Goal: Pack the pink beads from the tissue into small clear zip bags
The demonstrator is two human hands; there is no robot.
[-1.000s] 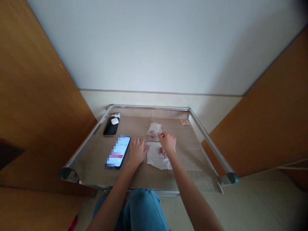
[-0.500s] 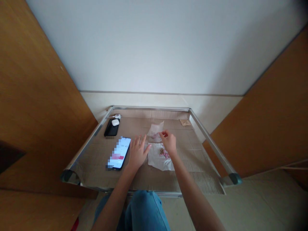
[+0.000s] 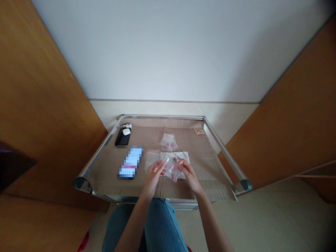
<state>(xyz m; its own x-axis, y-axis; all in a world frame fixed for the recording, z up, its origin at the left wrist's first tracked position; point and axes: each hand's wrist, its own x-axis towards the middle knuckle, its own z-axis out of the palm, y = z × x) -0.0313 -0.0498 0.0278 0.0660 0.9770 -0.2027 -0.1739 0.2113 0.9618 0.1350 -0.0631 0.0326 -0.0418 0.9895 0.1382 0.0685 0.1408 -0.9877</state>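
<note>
Cardboard-lined table (image 3: 210, 171), clear bag (image 3: 173, 172) between hands (image 3: 154, 170) (image 3: 187, 170)

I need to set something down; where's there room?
Bare cardboard lies between the white sheet and right rail, and between the black object and far bag. Crowded: the middle, with left hand and right hand at a clear bag.

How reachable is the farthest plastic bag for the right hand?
Probably yes: nothing bars the right hand from the farthest plastic bag, though that hand seems busy with a nearer bag.
</note>
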